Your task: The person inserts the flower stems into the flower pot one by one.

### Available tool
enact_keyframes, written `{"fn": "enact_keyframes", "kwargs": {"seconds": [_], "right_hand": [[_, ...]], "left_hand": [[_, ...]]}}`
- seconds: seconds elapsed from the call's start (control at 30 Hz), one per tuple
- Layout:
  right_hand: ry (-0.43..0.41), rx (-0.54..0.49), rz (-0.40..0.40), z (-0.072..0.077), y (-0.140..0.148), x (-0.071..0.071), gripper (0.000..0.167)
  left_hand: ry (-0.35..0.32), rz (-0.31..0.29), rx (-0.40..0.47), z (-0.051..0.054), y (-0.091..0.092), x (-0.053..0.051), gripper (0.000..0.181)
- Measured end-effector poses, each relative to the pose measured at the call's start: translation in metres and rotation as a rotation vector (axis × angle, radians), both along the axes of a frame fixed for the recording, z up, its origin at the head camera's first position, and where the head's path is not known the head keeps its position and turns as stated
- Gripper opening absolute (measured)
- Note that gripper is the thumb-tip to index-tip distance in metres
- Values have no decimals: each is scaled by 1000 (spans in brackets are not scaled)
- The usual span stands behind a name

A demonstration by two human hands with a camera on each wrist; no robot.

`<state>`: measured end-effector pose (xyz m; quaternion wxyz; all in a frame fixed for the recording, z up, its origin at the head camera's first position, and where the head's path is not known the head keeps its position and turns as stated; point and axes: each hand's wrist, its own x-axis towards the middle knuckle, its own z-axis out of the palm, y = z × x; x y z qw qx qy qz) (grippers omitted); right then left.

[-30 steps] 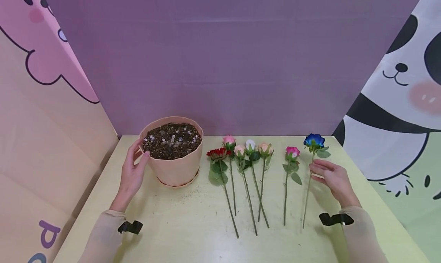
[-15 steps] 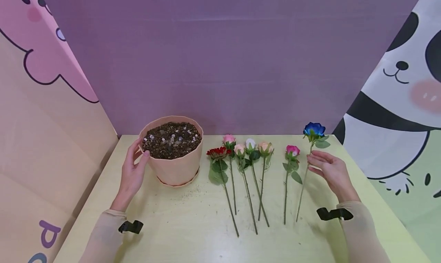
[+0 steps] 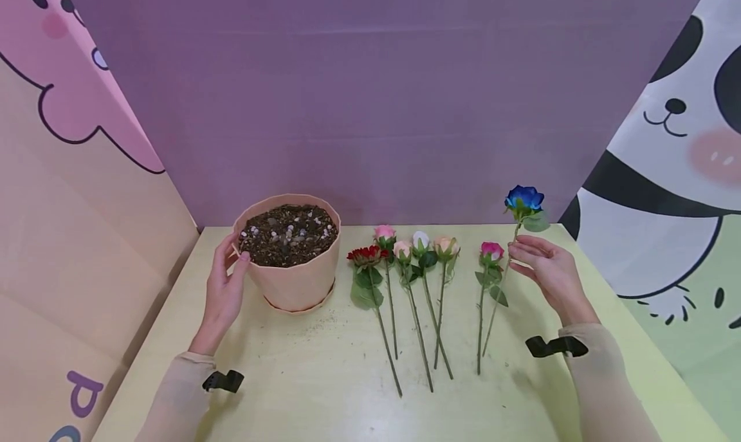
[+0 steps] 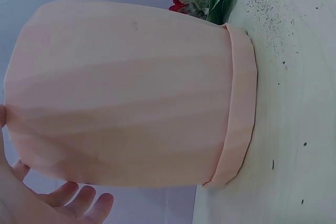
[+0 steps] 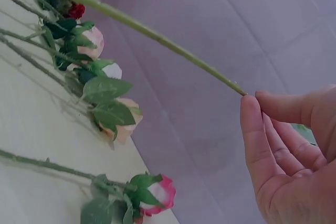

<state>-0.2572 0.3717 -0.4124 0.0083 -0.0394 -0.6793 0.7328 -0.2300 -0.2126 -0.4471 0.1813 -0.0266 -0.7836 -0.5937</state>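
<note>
A pink flowerpot [image 3: 295,287] filled with dark soil stands on the table at the left. My left hand [image 3: 224,294] holds it by the rim at its left side, thumb in front and fingers spread along the wall in the left wrist view [image 4: 52,198]. My right hand [image 3: 547,271] pinches the green stem of a blue artificial rose [image 3: 523,199] between thumb and fingertips. The bloom is up and the stem slants down to the left. In the right wrist view the stem [image 5: 173,48] runs into the pinch, and the blue bloom is out of sight.
Nearest the right hand lies a hot-pink rose [image 3: 492,252]. Between it and the pot lie several more stems: a red flower [image 3: 367,257], a pink rose [image 3: 384,233], a white rose [image 3: 420,240] and peach roses [image 3: 446,249]. Soil crumbs [image 3: 324,326] dot the table. A purple backdrop [image 3: 382,107] stands behind.
The right hand has raised the blue rose and shifted it left, so its stem tilts more and its lower end now reaches the hot-pink rose's stem in view. The left hand stays on the flowerpot.
</note>
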Motion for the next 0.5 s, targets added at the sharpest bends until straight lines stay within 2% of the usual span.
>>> {"fn": "enact_keyframes", "kwargs": {"seconds": [0.2,0.5], "right_hand": [[24,-18,-6,7,-8,-3,29],[73,-19,-13,23,-28,-3,29]], "left_hand": [[-6,11,9,-1,3,0,57],[8,-2,3,-1,2,0,57]]}}
